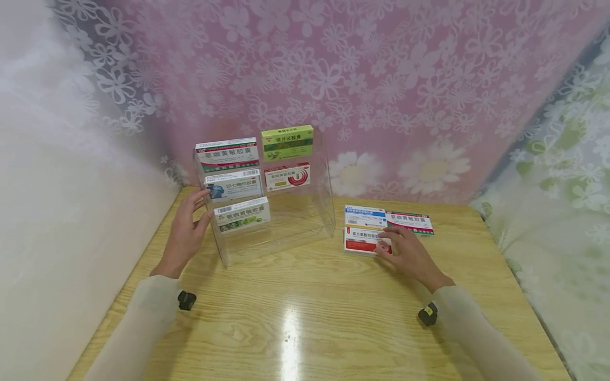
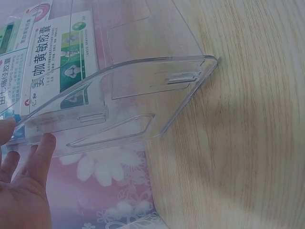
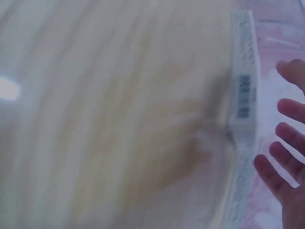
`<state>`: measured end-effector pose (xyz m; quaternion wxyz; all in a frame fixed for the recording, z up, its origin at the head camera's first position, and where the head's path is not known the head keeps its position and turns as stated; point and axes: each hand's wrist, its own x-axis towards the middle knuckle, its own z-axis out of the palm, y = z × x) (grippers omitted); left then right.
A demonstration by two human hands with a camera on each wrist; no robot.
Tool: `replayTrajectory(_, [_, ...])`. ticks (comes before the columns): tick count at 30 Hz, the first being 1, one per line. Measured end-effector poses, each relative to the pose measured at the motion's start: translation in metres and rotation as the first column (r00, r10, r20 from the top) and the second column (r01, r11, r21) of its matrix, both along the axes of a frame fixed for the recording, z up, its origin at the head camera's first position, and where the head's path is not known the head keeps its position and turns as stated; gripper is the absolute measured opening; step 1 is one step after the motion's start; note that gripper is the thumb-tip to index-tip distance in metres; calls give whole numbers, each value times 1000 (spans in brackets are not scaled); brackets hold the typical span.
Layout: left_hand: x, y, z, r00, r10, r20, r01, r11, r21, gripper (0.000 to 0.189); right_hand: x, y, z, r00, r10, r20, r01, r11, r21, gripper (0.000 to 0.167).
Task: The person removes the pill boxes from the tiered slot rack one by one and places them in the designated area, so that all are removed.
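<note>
A clear plastic display rack (image 1: 276, 243) stands on the table with several medicine boxes on its tiers. My left hand (image 1: 183, 233) holds the rack's left side panel, thumb near the front edge and fingers along the outside. Close by that thumb sits a white-and-green medicine box (image 1: 242, 214) on the lowest tier, large in the left wrist view. To the right of the rack, my right hand (image 1: 410, 254) reaches over a red-and-white medicine box (image 1: 359, 243) lying flat. Its fingers look spread and relaxed in the blurred right wrist view, fingertips over the box's right end.
Behind the red-and-white box lie a blue-and-white box (image 1: 364, 216) and a green-and-red edged box (image 1: 412, 222). The upper tiers bear a yellow-green box (image 1: 287, 144) and others. A flowered curtain (image 1: 381, 106) hangs behind the wooden table (image 1: 333, 317).
</note>
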<state>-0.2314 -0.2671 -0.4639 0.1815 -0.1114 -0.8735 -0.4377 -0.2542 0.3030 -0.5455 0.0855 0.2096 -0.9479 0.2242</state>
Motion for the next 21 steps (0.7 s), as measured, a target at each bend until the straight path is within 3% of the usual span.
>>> replayTrajectory(4, [0, 1, 0, 1000, 4, 4, -4, 1000, -1, 54, -3, -21, 19, 997, 18, -81, -24, 996, -81, 42])
replayTrajectory(10, [2, 2, 2, 1000, -1, 8, 1, 1000, 3, 55, -13, -73, 55, 996, 74, -54, -84, 971, -222, 48])
replayTrajectory(16, [2, 2, 2, 1000, -1, 21, 1, 1000, 3, 55, -26, -133, 83, 983, 186, -9, -176, 913, -369, 49])
replayTrajectory(21, [2, 3, 2, 1000, -5, 15, 5, 1000, 9, 55, -33, -180, 101, 967, 248, 56, -196, 870, -453, 47])
